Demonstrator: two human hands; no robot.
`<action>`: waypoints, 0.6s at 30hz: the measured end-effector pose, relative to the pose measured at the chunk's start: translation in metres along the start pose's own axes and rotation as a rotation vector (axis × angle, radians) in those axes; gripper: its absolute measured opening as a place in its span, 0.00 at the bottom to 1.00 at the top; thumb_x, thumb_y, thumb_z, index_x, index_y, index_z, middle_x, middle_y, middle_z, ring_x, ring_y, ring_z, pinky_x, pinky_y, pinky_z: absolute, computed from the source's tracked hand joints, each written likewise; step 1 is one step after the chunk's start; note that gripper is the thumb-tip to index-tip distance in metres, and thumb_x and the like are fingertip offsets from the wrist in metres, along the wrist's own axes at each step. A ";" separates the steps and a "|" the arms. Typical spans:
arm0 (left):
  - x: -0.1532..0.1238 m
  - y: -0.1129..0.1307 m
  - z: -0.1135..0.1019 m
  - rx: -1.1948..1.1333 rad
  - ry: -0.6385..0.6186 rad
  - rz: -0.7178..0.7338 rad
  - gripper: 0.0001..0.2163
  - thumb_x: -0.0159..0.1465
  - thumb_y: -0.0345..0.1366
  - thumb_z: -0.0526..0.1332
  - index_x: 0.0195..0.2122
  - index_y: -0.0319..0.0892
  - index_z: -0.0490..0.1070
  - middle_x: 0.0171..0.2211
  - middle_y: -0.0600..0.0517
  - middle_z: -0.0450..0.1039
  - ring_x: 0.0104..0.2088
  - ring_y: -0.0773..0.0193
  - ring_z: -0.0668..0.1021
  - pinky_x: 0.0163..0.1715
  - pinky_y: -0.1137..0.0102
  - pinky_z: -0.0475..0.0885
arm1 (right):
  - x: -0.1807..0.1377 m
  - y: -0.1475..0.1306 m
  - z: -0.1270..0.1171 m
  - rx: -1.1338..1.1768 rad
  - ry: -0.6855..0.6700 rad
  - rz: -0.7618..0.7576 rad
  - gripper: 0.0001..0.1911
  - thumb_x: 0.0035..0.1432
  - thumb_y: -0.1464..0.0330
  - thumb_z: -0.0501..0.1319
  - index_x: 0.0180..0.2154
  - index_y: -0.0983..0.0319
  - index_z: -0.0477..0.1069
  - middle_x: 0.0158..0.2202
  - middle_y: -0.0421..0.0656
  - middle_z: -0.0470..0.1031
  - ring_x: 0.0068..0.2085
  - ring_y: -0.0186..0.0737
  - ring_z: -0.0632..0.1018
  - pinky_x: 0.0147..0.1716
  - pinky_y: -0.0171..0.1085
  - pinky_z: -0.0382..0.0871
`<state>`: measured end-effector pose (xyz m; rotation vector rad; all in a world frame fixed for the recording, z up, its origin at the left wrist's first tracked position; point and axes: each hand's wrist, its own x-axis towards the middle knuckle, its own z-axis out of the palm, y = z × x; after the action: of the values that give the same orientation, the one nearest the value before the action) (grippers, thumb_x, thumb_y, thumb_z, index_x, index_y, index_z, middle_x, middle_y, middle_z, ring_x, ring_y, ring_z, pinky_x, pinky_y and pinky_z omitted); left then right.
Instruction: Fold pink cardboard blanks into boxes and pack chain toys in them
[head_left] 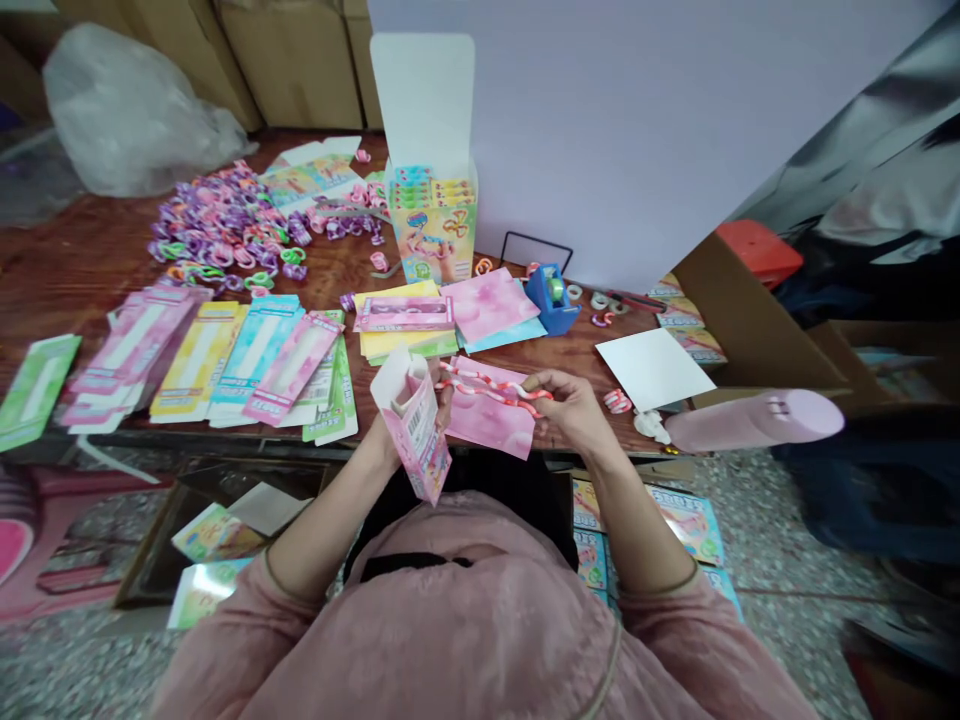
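My left hand [444, 398] grips an open pink printed box [424, 435], tilted with its flaps up and a barcode on its side. Its fingers also lie against one end of a red-and-white twisted bendy strand [487, 380]. The strand is stretched in a long loop, and my right hand [564, 403] pinches the other end. Beneath the strand lies a pink cloud-patterned card [491, 425] at the table's edge. Just beyond, a filled pink box with a window [405, 313] rests on yellow and green cards [375, 345].
A heap of colourful twisted pieces [225, 215] covers the back left, behind fanned flat boxes [199, 360]. An upright display box [439, 230] stands at the back. To the right are a blue tape dispenser [555, 305], a white card [654, 368] and a pink bottle [750, 420].
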<state>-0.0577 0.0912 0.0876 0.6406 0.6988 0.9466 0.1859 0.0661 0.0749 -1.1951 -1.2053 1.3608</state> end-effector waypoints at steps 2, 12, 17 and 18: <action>-0.001 -0.003 0.004 -0.009 0.039 0.007 0.17 0.58 0.48 0.72 0.34 0.42 0.69 0.22 0.56 0.70 0.14 0.69 0.69 0.13 0.73 0.62 | -0.002 0.003 -0.002 -0.006 0.022 0.004 0.11 0.47 0.63 0.69 0.34 0.59 0.78 0.24 0.35 0.75 0.17 0.30 0.67 0.17 0.34 0.68; 0.001 -0.012 0.005 -0.045 0.317 -0.021 0.16 0.51 0.39 0.76 0.28 0.40 0.69 0.21 0.55 0.72 0.16 0.71 0.71 0.15 0.76 0.63 | -0.006 0.017 -0.003 -0.465 0.187 -0.176 0.10 0.54 0.61 0.66 0.35 0.59 0.79 0.33 0.44 0.81 0.29 0.40 0.79 0.29 0.38 0.75; -0.003 -0.009 0.008 -0.027 0.280 -0.070 0.10 0.56 0.37 0.71 0.29 0.40 0.70 0.20 0.54 0.73 0.14 0.70 0.70 0.14 0.75 0.64 | 0.001 0.016 -0.004 -0.241 -0.016 -0.031 0.16 0.52 0.58 0.68 0.41 0.60 0.78 0.34 0.41 0.80 0.24 0.33 0.74 0.24 0.35 0.73; -0.005 -0.008 0.007 -0.033 0.280 -0.082 0.09 0.57 0.37 0.69 0.29 0.40 0.70 0.20 0.54 0.73 0.14 0.70 0.69 0.14 0.75 0.64 | 0.001 0.016 -0.003 -0.349 0.102 -0.123 0.14 0.53 0.59 0.68 0.40 0.59 0.79 0.36 0.43 0.81 0.26 0.35 0.76 0.26 0.36 0.74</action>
<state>-0.0500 0.0823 0.0868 0.4502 0.9485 0.9792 0.1885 0.0664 0.0586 -1.3878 -1.4566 1.0124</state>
